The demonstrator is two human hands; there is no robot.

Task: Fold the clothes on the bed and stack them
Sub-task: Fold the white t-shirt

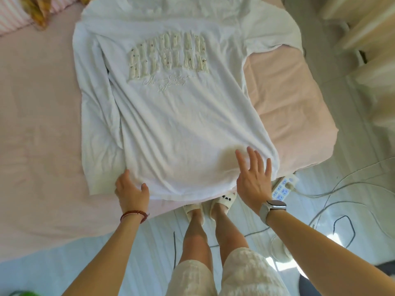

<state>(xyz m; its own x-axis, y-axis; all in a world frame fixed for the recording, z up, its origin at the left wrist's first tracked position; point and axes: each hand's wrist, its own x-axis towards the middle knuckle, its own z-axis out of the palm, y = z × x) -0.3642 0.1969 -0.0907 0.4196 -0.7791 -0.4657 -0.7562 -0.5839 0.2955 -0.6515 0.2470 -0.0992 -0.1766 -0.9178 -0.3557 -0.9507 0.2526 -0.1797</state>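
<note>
My left hand (132, 192) curls its fingers over the shirt's (171, 116) hem, gripping the near left corner. My right hand (253, 178) lies flat with fingers spread straight, pressing the hem's right part and holding nothing. The shirt is spread front-up on the bed (38, 116), its hem at the near edge by my hands, collar at the far side. Bare sheet lies left of the shirt; a narrower strip lies right, then floor.

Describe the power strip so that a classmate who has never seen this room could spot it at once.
Find the pink bed, then its near right corner. On the floor there, beside the right hand, lies the white power strip. Its blue sockets and one white plug set it apart from the loose grey cables.
</note>
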